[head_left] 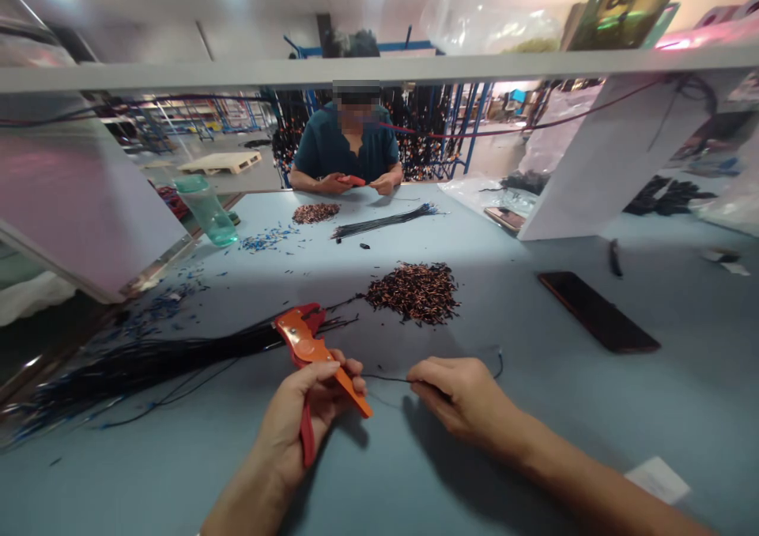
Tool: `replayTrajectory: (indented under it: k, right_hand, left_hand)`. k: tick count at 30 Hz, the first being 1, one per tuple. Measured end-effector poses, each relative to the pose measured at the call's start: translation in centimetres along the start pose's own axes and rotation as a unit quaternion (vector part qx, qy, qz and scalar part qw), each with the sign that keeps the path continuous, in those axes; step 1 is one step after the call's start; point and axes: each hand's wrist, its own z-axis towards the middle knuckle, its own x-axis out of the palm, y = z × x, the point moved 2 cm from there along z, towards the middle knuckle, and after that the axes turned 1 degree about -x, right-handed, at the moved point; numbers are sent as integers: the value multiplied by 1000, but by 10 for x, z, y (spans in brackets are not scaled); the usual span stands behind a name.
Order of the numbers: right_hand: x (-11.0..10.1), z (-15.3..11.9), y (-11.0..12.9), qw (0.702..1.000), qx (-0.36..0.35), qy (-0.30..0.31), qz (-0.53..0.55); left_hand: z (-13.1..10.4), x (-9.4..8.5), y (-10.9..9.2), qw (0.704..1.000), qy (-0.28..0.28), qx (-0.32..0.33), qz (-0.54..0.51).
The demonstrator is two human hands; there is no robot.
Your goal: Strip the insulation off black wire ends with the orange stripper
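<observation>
My left hand is closed around the orange and red handles of a wire stripper, whose jaws point up and away over the table. A thin black wire is pinched in the fingertips of my right hand; one end runs toward my left hand, and the other curves out behind to a blue tip. Beyond the tool lies a long bundle of black wires with blue ends at the left. A pile of black and copper-coloured scraps sits ahead of my hands.
A dark phone lies at the right. Blue bits, a green bottle, a second scrap pile and another wire bundle are farther back. Across the table sits a co-worker holding a red tool. A shelf spans overhead.
</observation>
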Motion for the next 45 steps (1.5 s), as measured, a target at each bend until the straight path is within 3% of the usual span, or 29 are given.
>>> replayTrajectory:
  k: [5,10,13,16,19,23,29,36,45]
  right_hand:
    - [5,-3,-8,985,24,-1,-168]
    - [-13,-3,-29,959,100,-55,-258]
    - [-17,-2,-27,969,100,-66,-215]
    - [-8,-1,-18,985,59,-28,-157]
    - [-4,-2,-20,982,63,-14,-175]
    - [-19,1,-30,977,98,-64,-176]
    - [-45,6,-11,985,74,-157,-16]
    - [-33,6,4,997,-28,-51,44]
    - [-21,3,-4,1000,-16,-16,11]
  left_hand:
    - [0,1,-1,1000,-8,10,-3]
    - [-1,3,1,1000,10,-6,-5]
    - [0,2,3,1000,6,-10,-2]
    - [1,1,3,1000,19,-13,2]
    - [-1,2,4,998,51,-28,17]
    - [-5,5,11,991,108,-65,46]
    - [-8,5,22,974,185,-88,91]
    - [-10,6,22,972,198,-34,120]
    - [-10,7,21,971,237,-27,10]
